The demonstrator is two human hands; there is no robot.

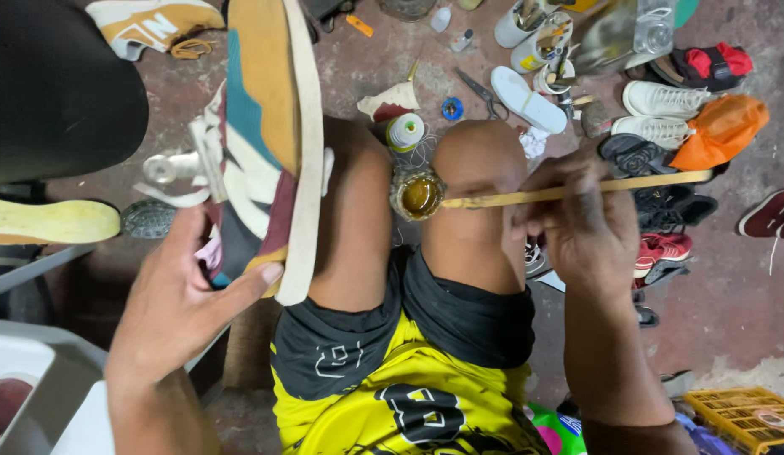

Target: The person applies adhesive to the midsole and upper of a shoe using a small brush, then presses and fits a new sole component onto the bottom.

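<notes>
Left hand clamps the heel end of a colourful sneaker, left of the glue tin; its long axis runs away from the person, pale sole facing the tin. Right hand grips a long wooden stick lying sideways, tip pointing into the tin between the knees.

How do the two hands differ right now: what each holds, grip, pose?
The left hand clamps a multicoloured sneaker by its heel end, thumb on the pale sole edge; the right hand pinches a thin wooden stick.
The left hand holds its item raised, sole outward; the right hand holds the stick level, tip in a small glue jar between the knees.
Both are bare and closed on something.
</notes>
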